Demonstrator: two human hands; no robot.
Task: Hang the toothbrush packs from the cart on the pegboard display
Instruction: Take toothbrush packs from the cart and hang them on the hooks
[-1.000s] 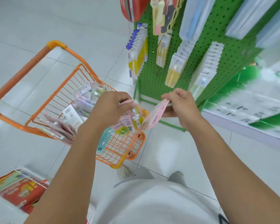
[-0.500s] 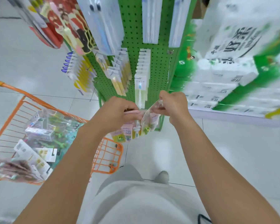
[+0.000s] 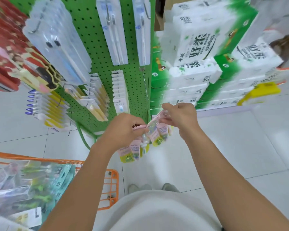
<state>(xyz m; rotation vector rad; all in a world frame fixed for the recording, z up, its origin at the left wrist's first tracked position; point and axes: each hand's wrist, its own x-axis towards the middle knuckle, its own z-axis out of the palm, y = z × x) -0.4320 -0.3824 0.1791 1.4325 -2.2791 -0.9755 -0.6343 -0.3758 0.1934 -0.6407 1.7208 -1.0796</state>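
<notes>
Before the green pegboard [image 3: 97, 39], left hand [image 3: 123, 129] and right hand [image 3: 180, 115] each pinching pink toothbrush packs [image 3: 155, 132].

Both arms extended forward; left hand [image 3: 123, 129] and right hand [image 3: 180, 116] close together, fingers curled in pinch grips.

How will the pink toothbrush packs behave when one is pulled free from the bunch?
The pink toothbrush packs look thin and bend in the right hand, so probably floppy. The left hand pinches several together, so probably light. Their glossy film may slip.
</notes>
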